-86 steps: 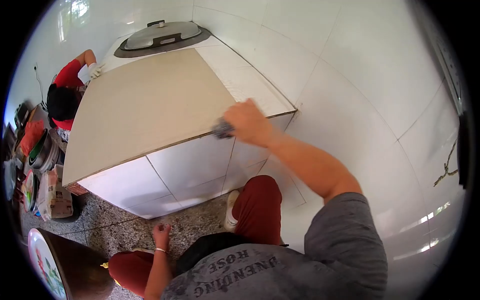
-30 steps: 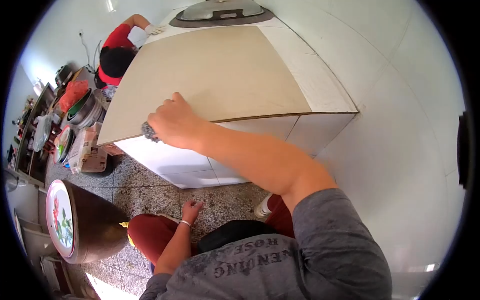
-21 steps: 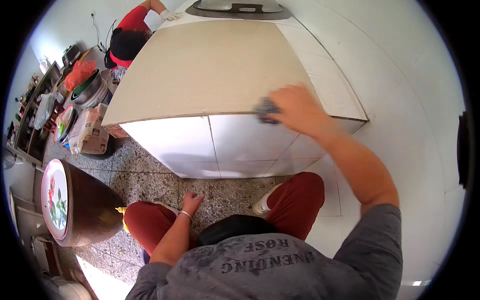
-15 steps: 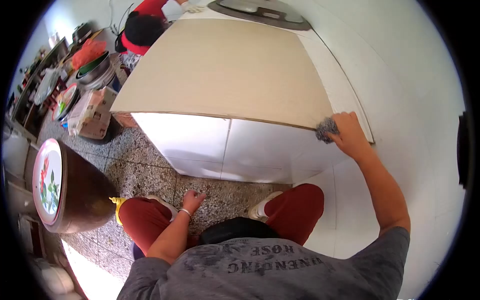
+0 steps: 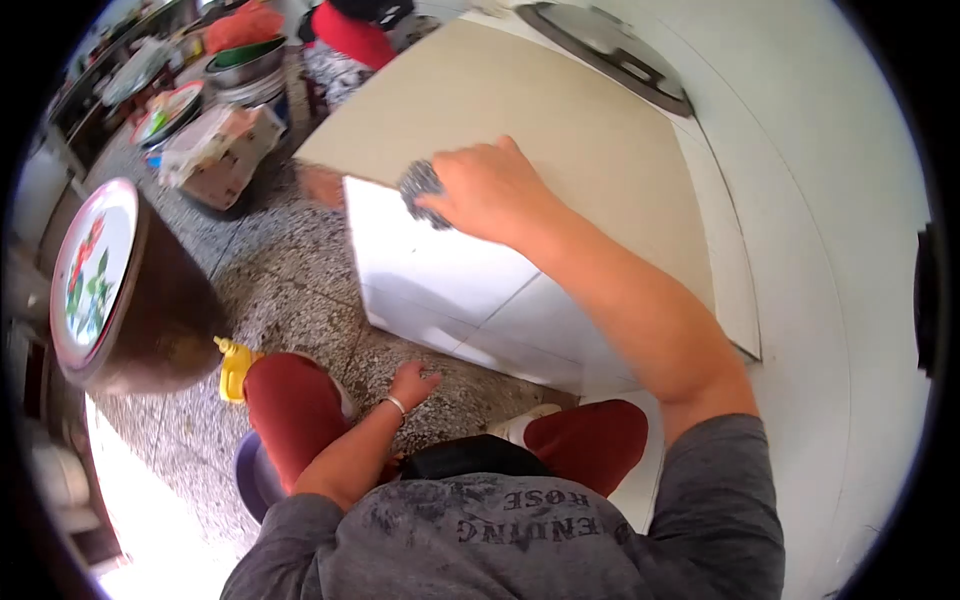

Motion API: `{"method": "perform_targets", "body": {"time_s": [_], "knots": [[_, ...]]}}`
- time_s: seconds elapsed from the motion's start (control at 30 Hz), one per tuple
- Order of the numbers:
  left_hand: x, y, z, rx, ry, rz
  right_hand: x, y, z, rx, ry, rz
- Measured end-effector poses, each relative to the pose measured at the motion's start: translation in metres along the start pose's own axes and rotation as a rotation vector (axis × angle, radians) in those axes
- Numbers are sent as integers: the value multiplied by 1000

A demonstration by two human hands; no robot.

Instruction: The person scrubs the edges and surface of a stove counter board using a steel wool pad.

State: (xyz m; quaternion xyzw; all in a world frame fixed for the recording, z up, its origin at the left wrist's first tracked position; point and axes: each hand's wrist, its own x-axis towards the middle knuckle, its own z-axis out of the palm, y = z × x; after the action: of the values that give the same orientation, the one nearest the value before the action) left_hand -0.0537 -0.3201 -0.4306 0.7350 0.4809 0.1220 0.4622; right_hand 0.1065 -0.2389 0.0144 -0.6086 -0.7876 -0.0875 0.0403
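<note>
My right hand (image 5: 490, 190) is closed round a grey steel wool scrubber (image 5: 421, 194) and presses it on the front edge of a beige-topped counter (image 5: 540, 90), near its left corner. Below that edge, white tiles (image 5: 430, 265) face the counter's front. My left hand (image 5: 414, 382) hangs in front of my knees with nothing in it, its fingers loosely apart. A light bracelet circles that wrist.
A large brown jar (image 5: 165, 300) with a flowered lid (image 5: 95, 275) stands at left. Near my knee are a yellow bottle (image 5: 236, 370) and a purple basin (image 5: 257, 475). A dark-rimmed lid (image 5: 610, 55) lies at the counter's back. Another person (image 5: 350, 40) is beyond its far left side.
My right hand has carried the scrubber leftward along the counter's front edge, from the right corner to near the left one. The camera view has shifted. My left hand stays by my knees.
</note>
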Motion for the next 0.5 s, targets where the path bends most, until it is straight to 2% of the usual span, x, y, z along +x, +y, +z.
{"method": "perform_targets", "body": {"time_s": [0.07,0.13,0.17,0.2,0.23,0.27,0.33,0.4,0.5], "knots": [[3,-8,1,24,-10,23,44,-22,12,45,24,-95],[-5,11,-15,24,-95,-70,85,-48,27,86,175,-112],[-7,16,-18,59,-54,-36,92,-65,14,103,40,-37],[-22,40,-38,-76,28,-34,102,-62,24,60,69,-80],[-7,21,-14,-112,119,83,102,-55,32,53,160,-112],[17,4,6,-78,20,46,99,-47,38,58,220,-134],[-8,53,-32,6,-35,-96,70,-45,23,13,181,-113],[-11,58,-35,-18,-49,-141,40,-24,21,59,181,-127],[-12,64,-32,-7,-98,-194,-15,13,17,91,118,12]]}}
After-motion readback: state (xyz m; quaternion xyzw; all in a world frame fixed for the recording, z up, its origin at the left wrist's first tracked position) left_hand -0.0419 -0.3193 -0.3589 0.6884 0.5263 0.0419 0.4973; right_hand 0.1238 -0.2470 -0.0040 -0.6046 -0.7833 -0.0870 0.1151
